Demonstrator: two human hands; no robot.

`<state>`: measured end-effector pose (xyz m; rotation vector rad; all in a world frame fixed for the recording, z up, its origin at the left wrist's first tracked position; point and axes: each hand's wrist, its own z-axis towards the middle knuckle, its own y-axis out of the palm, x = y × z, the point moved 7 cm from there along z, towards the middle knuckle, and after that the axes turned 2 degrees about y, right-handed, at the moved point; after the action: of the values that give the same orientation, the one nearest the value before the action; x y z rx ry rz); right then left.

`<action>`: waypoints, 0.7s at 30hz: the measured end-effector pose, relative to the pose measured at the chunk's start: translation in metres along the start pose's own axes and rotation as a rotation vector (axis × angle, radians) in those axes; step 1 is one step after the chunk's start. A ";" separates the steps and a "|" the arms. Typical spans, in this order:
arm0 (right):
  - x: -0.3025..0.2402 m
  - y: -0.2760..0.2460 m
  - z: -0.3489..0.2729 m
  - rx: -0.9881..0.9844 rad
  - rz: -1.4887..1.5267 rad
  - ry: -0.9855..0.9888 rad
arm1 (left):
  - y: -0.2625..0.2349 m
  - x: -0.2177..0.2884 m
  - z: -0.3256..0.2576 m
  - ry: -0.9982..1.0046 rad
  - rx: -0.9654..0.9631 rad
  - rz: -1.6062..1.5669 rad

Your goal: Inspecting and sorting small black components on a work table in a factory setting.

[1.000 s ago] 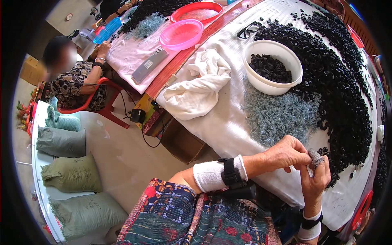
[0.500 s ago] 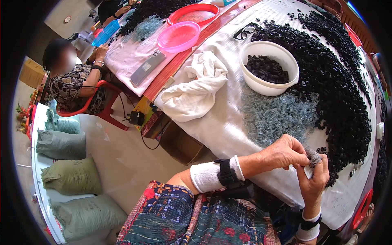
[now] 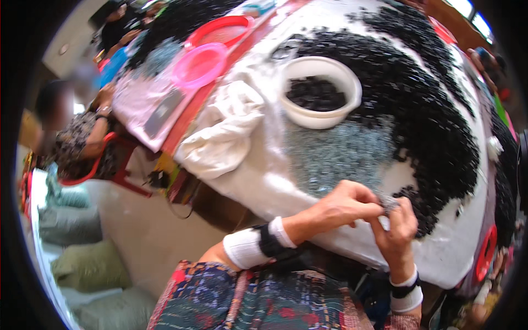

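Left hand point(image 3: 345, 204) and right hand point(image 3: 400, 226) are pinching a grey clump point(image 3: 389, 204) nearside of the white bowl point(image 3: 314, 117) (light pressure's probably helping, imo).

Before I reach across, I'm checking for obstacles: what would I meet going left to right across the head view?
Olive-green sack → white cloth → white bowl → right grip → red rim

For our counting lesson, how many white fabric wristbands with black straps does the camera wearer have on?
2: one white fabric wristband around the left wrist, a second white wristband around the right wrist. No others seem hidden.
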<state>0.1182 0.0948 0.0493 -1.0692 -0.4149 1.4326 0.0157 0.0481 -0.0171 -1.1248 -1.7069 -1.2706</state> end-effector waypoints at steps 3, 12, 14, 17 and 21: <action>-0.003 0.000 0.006 0.012 0.054 -0.028 | -0.004 -0.005 -0.004 -0.027 0.047 -0.024; 0.057 -0.032 0.010 0.177 0.089 0.302 | -0.056 0.043 -0.003 0.214 0.285 -0.267; 0.082 -0.044 0.003 0.244 0.102 0.416 | -0.079 0.058 0.000 0.225 0.372 -0.377; 0.104 -0.040 -0.009 0.221 0.136 0.480 | -0.112 0.070 0.007 0.218 0.423 -0.492; 0.095 -0.024 -0.008 0.061 0.077 0.359 | -0.127 0.078 0.007 0.248 0.443 -0.536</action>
<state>0.1543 0.1841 0.0304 -1.2734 -0.0719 1.2772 -0.1309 0.0554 0.0088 -0.2446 -2.0283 -1.1821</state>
